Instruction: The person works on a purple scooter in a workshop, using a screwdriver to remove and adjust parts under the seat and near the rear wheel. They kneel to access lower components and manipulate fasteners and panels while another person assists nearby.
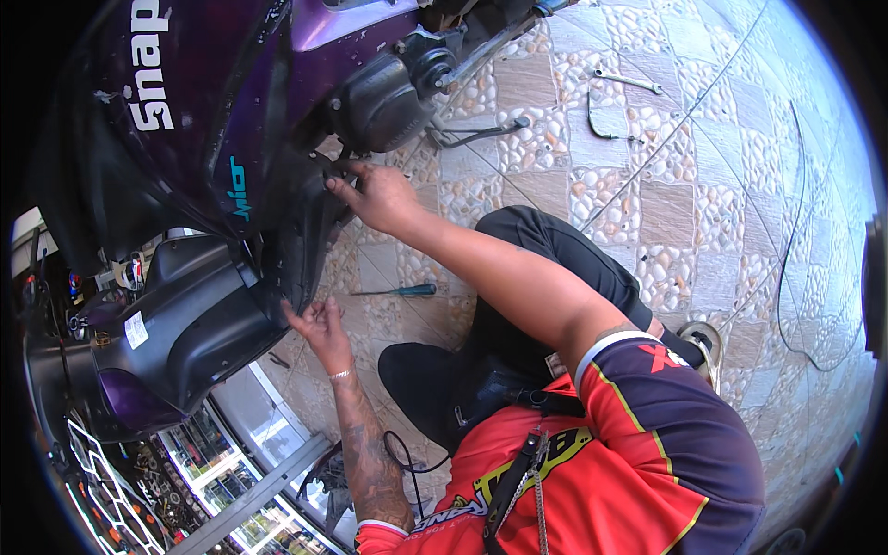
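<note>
Bluish-white glare on floor (740,153), fisheye-curved edges

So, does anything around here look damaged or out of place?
A few things: a screwdriver lies loose on the tiled floor near the left hand, and a wrench lies farther off beside a bent dark piece. The scooter's purple panel also has pale scuffs, possibly wear.
</note>
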